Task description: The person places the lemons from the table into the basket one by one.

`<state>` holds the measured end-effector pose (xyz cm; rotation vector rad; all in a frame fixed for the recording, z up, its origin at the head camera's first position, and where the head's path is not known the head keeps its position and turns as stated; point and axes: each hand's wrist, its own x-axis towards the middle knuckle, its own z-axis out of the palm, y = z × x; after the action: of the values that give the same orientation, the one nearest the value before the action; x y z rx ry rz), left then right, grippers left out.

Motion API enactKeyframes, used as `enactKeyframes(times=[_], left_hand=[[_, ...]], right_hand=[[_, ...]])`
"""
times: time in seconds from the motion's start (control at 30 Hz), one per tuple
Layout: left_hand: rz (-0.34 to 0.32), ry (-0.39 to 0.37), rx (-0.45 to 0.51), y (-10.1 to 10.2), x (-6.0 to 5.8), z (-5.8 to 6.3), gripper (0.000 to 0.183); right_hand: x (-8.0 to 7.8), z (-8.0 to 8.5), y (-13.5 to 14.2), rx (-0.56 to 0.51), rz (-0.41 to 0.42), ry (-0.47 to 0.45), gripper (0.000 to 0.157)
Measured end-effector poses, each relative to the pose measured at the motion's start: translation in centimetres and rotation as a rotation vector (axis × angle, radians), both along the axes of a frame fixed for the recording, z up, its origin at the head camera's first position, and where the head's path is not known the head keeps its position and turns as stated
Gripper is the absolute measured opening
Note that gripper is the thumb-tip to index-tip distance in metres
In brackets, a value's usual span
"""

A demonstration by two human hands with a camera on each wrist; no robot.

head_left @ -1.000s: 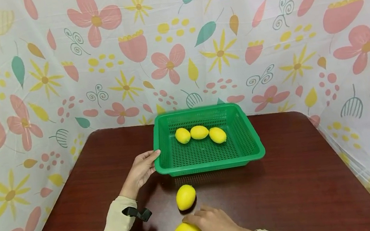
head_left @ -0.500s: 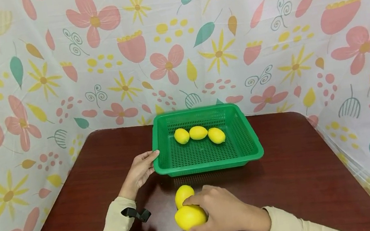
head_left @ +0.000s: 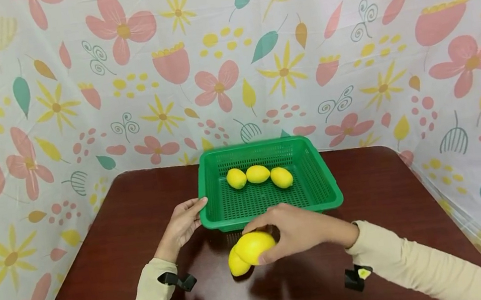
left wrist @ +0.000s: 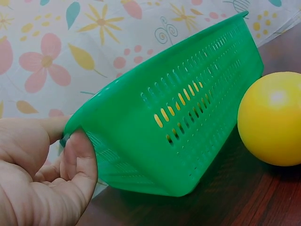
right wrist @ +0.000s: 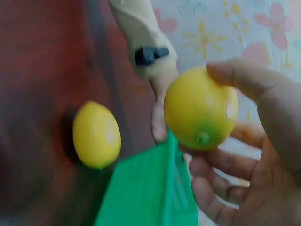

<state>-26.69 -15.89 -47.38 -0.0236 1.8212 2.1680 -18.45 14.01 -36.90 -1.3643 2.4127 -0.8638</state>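
My right hand (head_left: 298, 228) holds a lemon (head_left: 255, 248) between thumb and fingers, raised above the table in front of the basket. In the right wrist view this lemon (right wrist: 200, 108) shows a greenish tip. Partly behind it in the head view, another lemon (head_left: 238, 263) lies on the table. My left hand (head_left: 182, 227) grips the left rim of a green plastic basket (head_left: 272, 215); the left wrist view shows thumb and curled fingers of that hand (left wrist: 51, 174) around the rim. Three lemons (head_left: 258, 174) lie in a row inside the basket.
The dark reddish-brown table (head_left: 395, 251) carries everything. Behind it and on both sides hangs a floral-patterned cloth (head_left: 213, 47). Black straps sit on the left wrist (head_left: 177, 281) and right wrist (head_left: 356, 276).
My right hand has picked up the nearer lemon and carried it forward toward the basket, over the other table lemon. The left hand stays on the rim.
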Motion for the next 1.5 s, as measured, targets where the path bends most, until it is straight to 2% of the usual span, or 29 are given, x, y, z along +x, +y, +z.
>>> enactKeyframes(times=[0.13,0.27,0.5,0.67,0.87,1.13,1.5], left_hand=[[0.005,0.008,-0.001,0.0,0.0,0.1,0.048],[0.012,0.005,-0.002,-0.2,0.1,0.2,0.049],[0.013,-0.007,0.002,-0.4,-0.1,0.0,0.051],[0.019,-0.007,-0.001,-0.4,-0.2,0.1,0.052],[0.010,-0.006,-0.001,-0.3,0.0,0.0,0.049],[0.020,-0.016,0.025,-0.2,0.0,0.1,0.047],[0.020,-0.015,0.018,0.2,0.0,0.0,0.041]], right_hand=[[-2.4,1.1,1.2,0.032,0.022,-0.023,0.049],[-5.5,1.6,2.5,0.072,0.005,-0.053,0.051],[-11.0,1.9,3.7,0.175,-0.066,-0.039,0.059],[-13.7,1.3,3.9,0.232,-0.100,-0.056,0.059],[-15.8,-0.1,4.2,0.296,-0.150,-0.083,0.063],[-17.9,-1.7,4.3,0.328,-0.182,-0.143,0.063],[-18.9,-3.3,3.4,0.455,-0.257,-0.168,0.064]])
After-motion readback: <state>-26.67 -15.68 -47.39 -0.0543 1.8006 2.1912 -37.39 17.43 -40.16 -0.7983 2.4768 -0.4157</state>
